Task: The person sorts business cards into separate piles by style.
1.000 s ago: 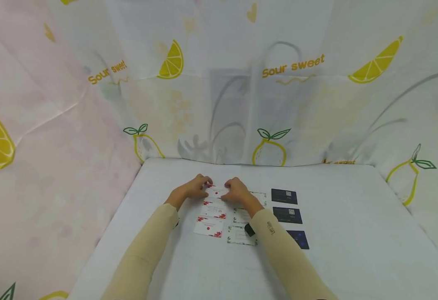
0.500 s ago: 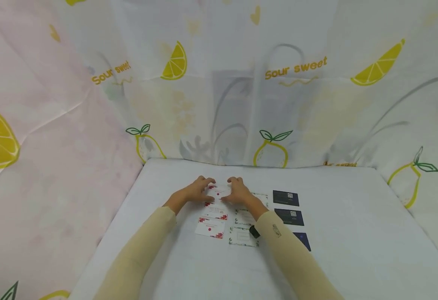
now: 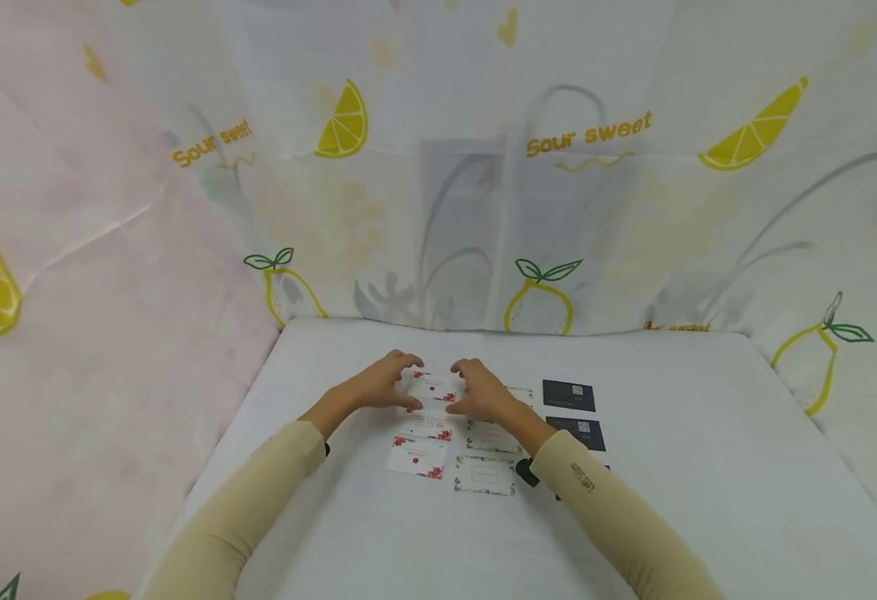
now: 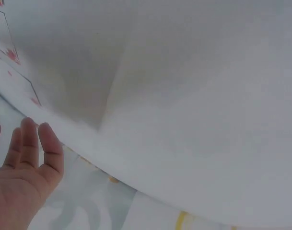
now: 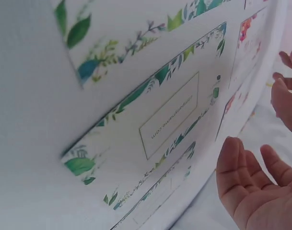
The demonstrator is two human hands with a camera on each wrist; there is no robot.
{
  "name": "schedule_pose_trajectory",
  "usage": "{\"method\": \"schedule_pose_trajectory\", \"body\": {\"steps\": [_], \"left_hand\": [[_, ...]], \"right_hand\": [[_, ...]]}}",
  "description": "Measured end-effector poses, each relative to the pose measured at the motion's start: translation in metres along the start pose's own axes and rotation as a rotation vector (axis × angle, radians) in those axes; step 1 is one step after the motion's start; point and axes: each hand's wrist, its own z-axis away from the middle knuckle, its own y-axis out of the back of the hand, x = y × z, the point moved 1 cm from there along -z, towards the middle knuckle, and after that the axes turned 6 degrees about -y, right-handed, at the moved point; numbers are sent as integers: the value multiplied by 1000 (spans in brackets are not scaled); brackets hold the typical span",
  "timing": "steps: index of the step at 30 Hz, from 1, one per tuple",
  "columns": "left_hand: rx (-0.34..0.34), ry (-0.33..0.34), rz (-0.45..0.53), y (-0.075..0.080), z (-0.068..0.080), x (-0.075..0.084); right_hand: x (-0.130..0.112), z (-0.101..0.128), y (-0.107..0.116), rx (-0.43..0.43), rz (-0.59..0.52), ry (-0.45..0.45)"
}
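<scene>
Item: red card [image 3: 434,388], farthest in the left column on the table [image 3: 709,433]. I am hovering my left hand [image 3: 382,383] and right hand [image 3: 479,392] either side of it, fingers relaxed, holding nothing. Probably light, thin, flexible; best pinched at the edges.

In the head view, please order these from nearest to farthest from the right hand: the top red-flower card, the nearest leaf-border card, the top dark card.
1. top red-flower card, just left of the right hand, at its fingertips.
2. nearest leaf-border card, below the hand, beside the sleeve.
3. top dark card, off to the right; close to second, the margin is small.
</scene>
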Motion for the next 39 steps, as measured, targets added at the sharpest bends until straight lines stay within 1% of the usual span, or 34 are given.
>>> {"method": "schedule_pose_trajectory", "body": {"steps": [3,8,10,12,16,20,25,29,32,39], "left_hand": [[-3,-21,10,2,6,5],[-42,-1,-11,-6,13,10],[-61,11,-25,-8,15,11],[-63,18,-42,-9,16,11],[-64,26,-49,-12,18,10],[-65,36,-38,-16,19,9],[-37,83,-14,-21,18,10],[-40,104,-9,-22,17,10],[-40,107,-4,-22,16,11],[-61,83,8,-25,16,12]], "right_hand": [[-1,4,3,5,-7,14],[-4,12,2,-24,3,33],[-6,15,0,-20,12,28],[-8,17,-2,-13,22,21],[-9,20,-8,-39,46,-11],[-8,19,-15,-66,50,-37],[-8,16,-21,-55,59,-16],[-11,15,-24,-53,74,-12],[-13,14,-25,-48,89,-30],[-12,10,-28,-35,105,-62]]}}
